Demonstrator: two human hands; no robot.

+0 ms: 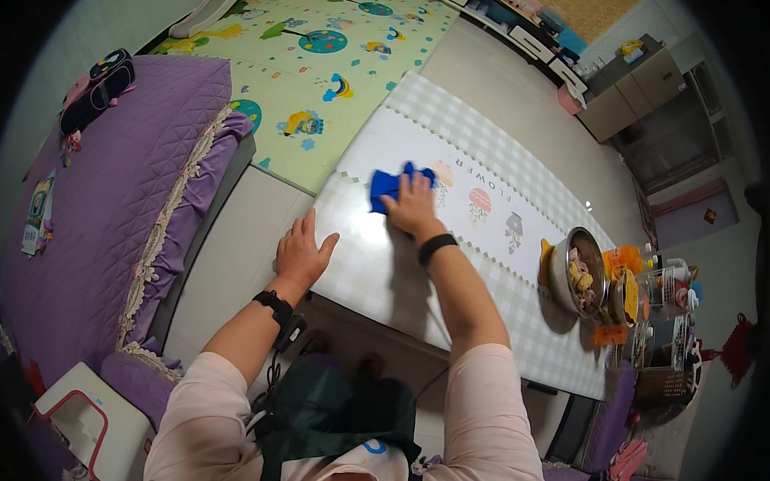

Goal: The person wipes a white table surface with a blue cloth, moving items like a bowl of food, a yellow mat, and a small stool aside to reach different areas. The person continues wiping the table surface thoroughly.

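Note:
A crumpled blue cloth (385, 188) lies on the table's checked and white tablecloth (371, 259), which bears printed flower motifs. My right hand (413, 203) presses it flat from above, fingers spread over it and partly covering it. At the table's near left corner is my left hand (304, 250), thumb apart from the fingers and nothing in it. Whether that palm rests on the edge or hovers by it, I cannot tell.
Toward the table's right end stand a metal bowl (558, 278) of food pieces, bottles and wire racks (666, 288). A purple-covered sofa (134, 136) with a dark bag (100, 97) runs along the left. A patterned play mat (359, 80) covers the floor beyond; a white chair (92, 415) stands lower left.

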